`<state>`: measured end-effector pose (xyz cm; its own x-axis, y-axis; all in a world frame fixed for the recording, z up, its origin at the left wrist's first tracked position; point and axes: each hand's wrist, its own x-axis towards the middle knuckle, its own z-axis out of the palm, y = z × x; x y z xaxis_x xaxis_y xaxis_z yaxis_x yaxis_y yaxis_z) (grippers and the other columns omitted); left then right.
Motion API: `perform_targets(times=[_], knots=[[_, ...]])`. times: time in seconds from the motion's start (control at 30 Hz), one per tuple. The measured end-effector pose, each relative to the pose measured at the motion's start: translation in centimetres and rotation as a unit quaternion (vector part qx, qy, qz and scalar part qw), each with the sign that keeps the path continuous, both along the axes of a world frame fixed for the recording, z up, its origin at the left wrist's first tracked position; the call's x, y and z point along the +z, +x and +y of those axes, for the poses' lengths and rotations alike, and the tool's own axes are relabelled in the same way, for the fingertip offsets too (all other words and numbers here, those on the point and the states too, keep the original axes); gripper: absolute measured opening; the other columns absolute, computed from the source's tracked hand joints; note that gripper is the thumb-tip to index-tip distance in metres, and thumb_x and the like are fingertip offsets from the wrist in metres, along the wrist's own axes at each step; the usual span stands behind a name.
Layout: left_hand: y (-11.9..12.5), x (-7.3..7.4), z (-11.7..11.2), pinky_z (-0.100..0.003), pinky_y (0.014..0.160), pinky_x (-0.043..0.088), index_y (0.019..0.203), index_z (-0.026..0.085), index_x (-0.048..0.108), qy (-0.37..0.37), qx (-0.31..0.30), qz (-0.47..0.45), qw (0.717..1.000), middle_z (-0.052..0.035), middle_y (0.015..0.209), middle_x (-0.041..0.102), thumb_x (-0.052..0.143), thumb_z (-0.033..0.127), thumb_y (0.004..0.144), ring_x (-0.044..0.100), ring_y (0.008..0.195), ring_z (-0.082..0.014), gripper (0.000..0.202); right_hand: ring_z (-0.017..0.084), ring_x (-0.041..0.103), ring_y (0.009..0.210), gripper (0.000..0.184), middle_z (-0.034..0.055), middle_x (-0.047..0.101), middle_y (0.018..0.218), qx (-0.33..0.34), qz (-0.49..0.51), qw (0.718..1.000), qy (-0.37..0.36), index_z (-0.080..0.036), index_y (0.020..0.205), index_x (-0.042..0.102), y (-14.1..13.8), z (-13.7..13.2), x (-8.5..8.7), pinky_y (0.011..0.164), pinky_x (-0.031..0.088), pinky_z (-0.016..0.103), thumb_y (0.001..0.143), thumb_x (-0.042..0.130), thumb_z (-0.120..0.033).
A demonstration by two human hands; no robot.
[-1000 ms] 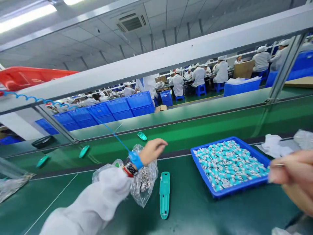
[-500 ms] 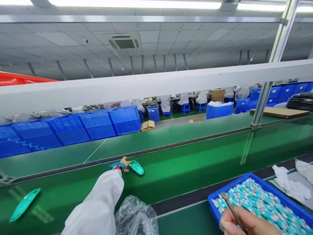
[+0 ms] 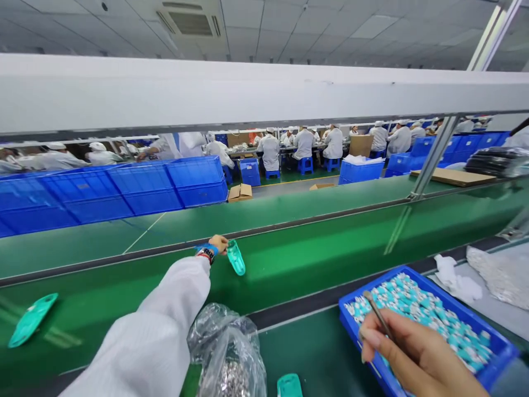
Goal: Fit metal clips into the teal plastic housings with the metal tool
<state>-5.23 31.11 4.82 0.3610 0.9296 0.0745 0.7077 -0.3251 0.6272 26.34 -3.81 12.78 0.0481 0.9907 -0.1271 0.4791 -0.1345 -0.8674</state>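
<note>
Stretched out over the green conveyor belt (image 3: pixel 314 245), my left hand (image 3: pixel 219 243) pinches one end of a teal plastic shell (image 3: pixel 236 258). The shell hangs tilted from my fingers. A blue wristband (image 3: pixel 209 248) circles that wrist. Between its thumb and fingers, my right hand (image 3: pixel 407 347) holds a thin metal rod tool (image 3: pixel 378 314), angled up and left. Behind and below that hand stands a blue tray (image 3: pixel 347 331) full of small teal and white parts (image 3: pixel 430 314). Another teal shell (image 3: pixel 33 320) lies on the belt at far left. Part of a teal piece (image 3: pixel 289 386) shows at the bottom edge.
A clear plastic bag (image 3: pixel 227 336) of small metal pieces sits between my arms. White cloth (image 3: pixel 457 281) lies right of the tray. A white beam (image 3: pixel 248 94) crosses above the belt, and a metal post (image 3: pixel 433 154) rises at right. Blue crates (image 3: pixel 152 184) and seated people are beyond.
My left hand has closed on the teal shell and lifted one end, so it hangs more upright. The view has tipped downward. The rod stays in my right hand.
</note>
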Motion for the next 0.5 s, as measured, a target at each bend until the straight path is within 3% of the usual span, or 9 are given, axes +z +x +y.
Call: perform_targets(times=[0.1,0.23,0.4,0.5], knots=[[3.8,2.7,-1.8,-0.014,0.049,0.044,0.08,0.006,0.055,-0.072,0.025,0.035,0.996,0.0043,0.059,0.05,0.052,0.028,0.087,0.048,0.05,-0.0028,0.023,0.008,0.052,0.063,0.042,0.0054,0.056,0.072,-0.051,-0.011,0.996,0.072,-0.018,0.068,0.058,0.9,-1.3,1.1,0.056,0.044,0.013,0.08,0.046,-0.056],[10.0,4.9,-7.2,-0.016,0.06,0.049,0.086,0.006,0.06,-0.149,-0.051,0.069,0.985,0.0031,0.062,0.057,0.053,0.014,0.083,0.055,0.057,-0.0048,0.011,0.005,0.048,0.056,0.038,0.0032,0.056,0.071,-0.09,0.011,0.989,0.119,-0.016,0.071,0.058,1.3,-3.2,2.5,0.049,0.041,0.011,0.08,0.05,-0.051],[16.5,4.3,-16.6,-0.015,0.057,0.045,0.081,0.01,0.064,-0.205,-0.153,0.122,0.959,0.0014,0.061,0.06,0.05,0.012,0.077,0.056,0.054,-0.0064,0.014,0.003,0.043,0.052,0.034,0.0009,0.047,0.06,-0.084,0.009,0.986,0.144,-0.014,0.069,0.056,2.5,-5.3,3.7,0.046,0.037,0.01,0.084,0.049,-0.043],[18.5,3.1,-20.8,-0.015,0.053,0.041,0.078,0.012,0.063,-0.206,-0.186,0.154,0.948,0.0009,0.063,0.062,0.05,0.012,0.073,0.055,0.052,-0.0068,0.014,0.002,0.033,0.043,0.032,-0.0011,0.039,0.053,-0.146,0.012,0.977,0.152,-0.014,0.072,0.057,4.9,-7.6,4.0,0.038,0.028,0.013,0.082,0.052,-0.044]])
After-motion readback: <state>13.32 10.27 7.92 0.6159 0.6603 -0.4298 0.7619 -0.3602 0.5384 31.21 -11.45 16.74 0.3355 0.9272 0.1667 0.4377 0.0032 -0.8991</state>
